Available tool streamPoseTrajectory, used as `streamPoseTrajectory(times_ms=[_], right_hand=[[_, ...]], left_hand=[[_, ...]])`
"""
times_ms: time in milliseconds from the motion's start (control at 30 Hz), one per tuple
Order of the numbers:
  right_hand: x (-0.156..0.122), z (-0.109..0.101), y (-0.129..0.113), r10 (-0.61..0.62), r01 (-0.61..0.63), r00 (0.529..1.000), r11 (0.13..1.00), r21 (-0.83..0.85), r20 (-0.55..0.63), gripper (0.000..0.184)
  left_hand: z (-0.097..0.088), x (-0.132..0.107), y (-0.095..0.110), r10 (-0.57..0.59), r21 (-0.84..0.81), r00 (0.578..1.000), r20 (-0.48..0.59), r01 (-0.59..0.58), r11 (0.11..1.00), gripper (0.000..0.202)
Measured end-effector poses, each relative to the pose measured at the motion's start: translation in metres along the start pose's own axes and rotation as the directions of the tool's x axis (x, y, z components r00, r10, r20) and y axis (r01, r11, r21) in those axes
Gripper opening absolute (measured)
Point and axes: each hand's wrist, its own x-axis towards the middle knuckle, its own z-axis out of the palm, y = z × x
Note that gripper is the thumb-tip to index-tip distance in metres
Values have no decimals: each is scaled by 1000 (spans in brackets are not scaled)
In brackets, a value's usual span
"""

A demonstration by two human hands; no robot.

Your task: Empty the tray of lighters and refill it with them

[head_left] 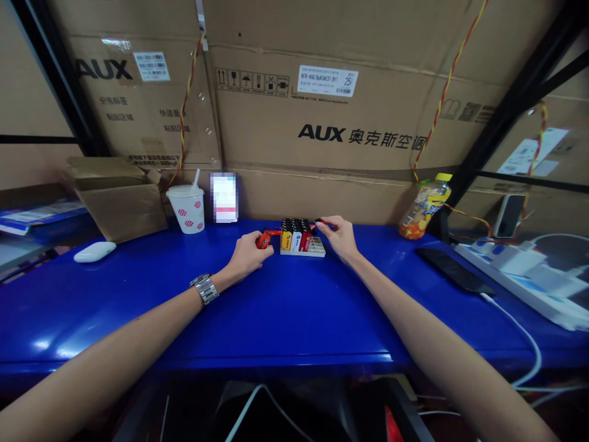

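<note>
In the middle of the blue table [294, 307] is a white compartment tray [317, 248], its left part filled with upright lighters [294, 236] in yellow, white and red with black tops. Several slots on its right side show bare. Just left of the tray, my left hand [248, 253] is closed around a red lighter [264, 240]; whether it holds more than one is unclear. Another red lighter [274, 232] lies behind, between that hand and the tray. My right hand [339, 236], at the tray's back right, pinches a lighter with a dark top [319, 221], mostly hidden by the fingers.
A paper cup with straw [186, 209], a lit phone [224, 197] and a white earbud case [94, 252] are on the left. To the right are a drink bottle [426, 205], a black phone [453, 270] and a power strip [529, 282]. Large cartons [322, 153] stand behind.
</note>
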Motion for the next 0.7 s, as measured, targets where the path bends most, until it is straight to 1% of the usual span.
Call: streamPoseTrajectory(times_ms=[67, 133, 200, 300, 433, 567, 600, 633, 700], right_hand=[[1, 1, 2, -11, 10, 999, 998, -58, -30, 32], [1, 1, 4, 15, -16, 1000, 999, -46, -25, 34], [0, 1, 4, 30, -30, 999, 1000, -9, 34, 36], [-4, 0, 2, 30, -27, 991, 999, -28, 130, 38], [-4, -1, 2, 35, 1, 967, 990, -140, 251, 35], [-2, -2, 1, 10, 93, 927, 962, -258, 374, 29], [-2, -3, -1, 5, 119, 926, 945, -305, 377, 26], [-2, -4, -4, -1, 135, 936, 925, -356, 353, 23], [-4, -6, -15, -38, 142, 969, 894, -425, 244, 27]], left_hand=[[0, 0, 0, 4, 5, 1000, -2, -4, 1000, 23], [0, 0, 0, 6, 16, 1000, 2, -6, 1000, 23], [0, 0, -1, 9, 29, 1000, 7, -9, 1000, 23], [0, 1, -2, 21, 43, 1000, 12, -21, 999, 22], [0, 2, -3, 58, 94, 998, 18, -59, 994, 23], [-2, -2, 3, 148, 205, 988, 49, -154, 966, 19], [-2, -4, 5, 168, 224, 984, 61, -177, 958, 17], [-2, -6, 7, 185, 236, 980, 73, -197, 952, 15], [-1, -9, 10, 218, 245, 971, 97, -236, 940, 10]])
